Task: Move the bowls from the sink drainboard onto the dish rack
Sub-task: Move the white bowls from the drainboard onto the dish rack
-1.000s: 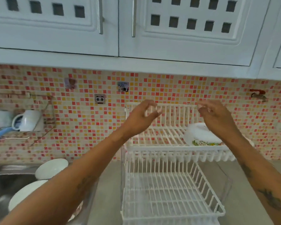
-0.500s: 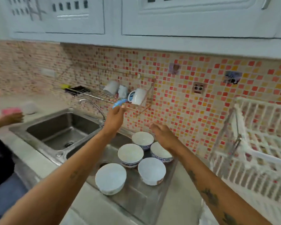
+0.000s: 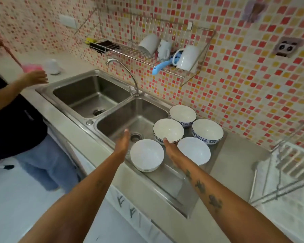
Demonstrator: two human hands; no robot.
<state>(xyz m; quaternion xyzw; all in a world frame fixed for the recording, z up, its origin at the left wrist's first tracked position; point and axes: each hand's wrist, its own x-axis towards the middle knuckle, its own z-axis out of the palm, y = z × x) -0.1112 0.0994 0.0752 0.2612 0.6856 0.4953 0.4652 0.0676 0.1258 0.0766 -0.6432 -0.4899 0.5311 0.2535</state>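
Observation:
Several bowls stand upright on the steel drainboard (image 3: 172, 179) right of the sink. Nearest me is a plain white bowl (image 3: 146, 155), with a second white bowl (image 3: 194, 151) to its right. Behind them are three blue-patterned bowls: a middle one (image 3: 168, 130), a far one (image 3: 182, 115) and a right one (image 3: 207, 131). My left hand (image 3: 122, 143) is open at the near white bowl's left side. My right hand (image 3: 170, 148) is open between the two white bowls. Both hands hold nothing. The white dish rack (image 3: 291, 165) is blurred at the right edge.
A double steel sink (image 3: 88, 95) with a curved faucet (image 3: 123, 71) lies left of the bowls. A wall wire rack (image 3: 147, 50) holds mugs and a blue brush. Another person (image 3: 16, 120) stands at the left, a hand near a pink item (image 3: 32, 67).
My view swung left from the dish rack down to the sink. Both hands left the rack and dropped to either side of the near white bowl.

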